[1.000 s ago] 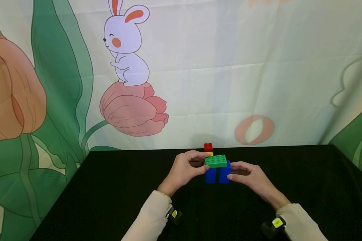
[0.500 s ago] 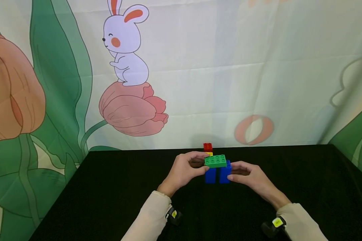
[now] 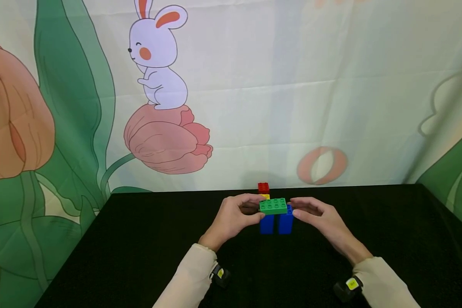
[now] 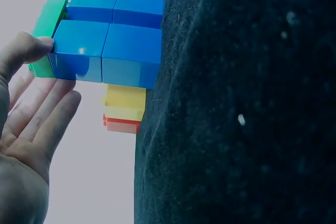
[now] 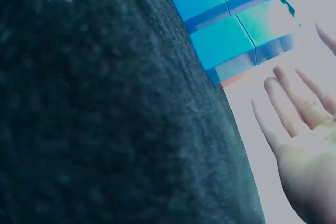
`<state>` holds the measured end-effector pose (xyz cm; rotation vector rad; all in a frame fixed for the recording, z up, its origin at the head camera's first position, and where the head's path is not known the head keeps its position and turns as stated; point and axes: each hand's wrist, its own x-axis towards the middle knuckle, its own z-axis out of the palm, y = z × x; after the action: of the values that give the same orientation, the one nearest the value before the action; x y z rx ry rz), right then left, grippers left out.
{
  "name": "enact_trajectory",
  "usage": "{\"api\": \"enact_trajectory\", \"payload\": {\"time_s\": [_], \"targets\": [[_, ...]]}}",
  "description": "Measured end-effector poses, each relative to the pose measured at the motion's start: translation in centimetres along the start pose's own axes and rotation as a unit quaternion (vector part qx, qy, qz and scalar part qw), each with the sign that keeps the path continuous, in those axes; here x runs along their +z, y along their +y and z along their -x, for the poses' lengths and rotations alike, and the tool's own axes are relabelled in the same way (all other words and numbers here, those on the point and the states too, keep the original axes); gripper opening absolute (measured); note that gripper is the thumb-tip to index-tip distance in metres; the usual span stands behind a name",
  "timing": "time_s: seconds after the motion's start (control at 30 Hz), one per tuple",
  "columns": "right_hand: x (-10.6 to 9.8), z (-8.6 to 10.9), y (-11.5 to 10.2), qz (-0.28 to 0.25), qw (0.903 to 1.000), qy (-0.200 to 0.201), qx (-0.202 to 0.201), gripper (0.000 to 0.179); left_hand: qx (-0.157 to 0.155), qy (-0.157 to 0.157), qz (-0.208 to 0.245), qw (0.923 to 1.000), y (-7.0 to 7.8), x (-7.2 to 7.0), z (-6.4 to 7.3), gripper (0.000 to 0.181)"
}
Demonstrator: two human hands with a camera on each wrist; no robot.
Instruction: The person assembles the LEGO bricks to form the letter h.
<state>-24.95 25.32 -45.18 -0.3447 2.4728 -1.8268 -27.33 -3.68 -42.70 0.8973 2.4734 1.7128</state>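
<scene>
A green toy building brick [image 3: 273, 206] with studs lies flat across the tops of two upright blue stacks. The left blue stack [image 3: 267, 225] and the right blue stack [image 3: 285, 224] stand with a narrow gap between them. Each is two bricks high, as the left wrist view shows. My left hand [image 3: 231, 216] pinches the green brick at its left end, thumb [image 4: 37, 48] on the near side. My right hand [image 3: 323, 218] hovers beside the right blue stack, its fingers extended and apart from the bricks in the right wrist view. Some studs of the right stack show past the green brick.
Behind the blue stacks stand a red brick [image 3: 263, 188] and a yellow brick [image 3: 267, 196], partly hidden. All rest on a black cloth-covered table [image 3: 138, 256]. A printed curtain [image 3: 254, 107] hangs at the table's back edge.
My right hand has let go of the right blue stack and risen slightly beside it. My left hand keeps its pinch on the green brick, and the bricks stay as they were.
</scene>
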Motion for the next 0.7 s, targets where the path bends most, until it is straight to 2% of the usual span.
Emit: {"api": "enact_trajectory", "payload": {"time_s": [0.2,0.4,0.7], "targets": [[0.7,0.0,-1.3,0.007,0.9987,0.031,-0.040,0.053,0.003,0.000,-0.005,1.0000,0.0,-0.1,0.0,0.037],[1.6,0.1,-2.1,0.017,0.9966,0.038,-0.071,0.047,0.011,-0.002,-0.008,0.9999,0.0,-0.1,0.0,0.037],[2.2,0.0,-1.8,0.032,0.9959,0.032,-0.079,0.045,0.020,-0.005,-0.008,0.9997,-0.2,-0.1,0.0,0.037]]}}
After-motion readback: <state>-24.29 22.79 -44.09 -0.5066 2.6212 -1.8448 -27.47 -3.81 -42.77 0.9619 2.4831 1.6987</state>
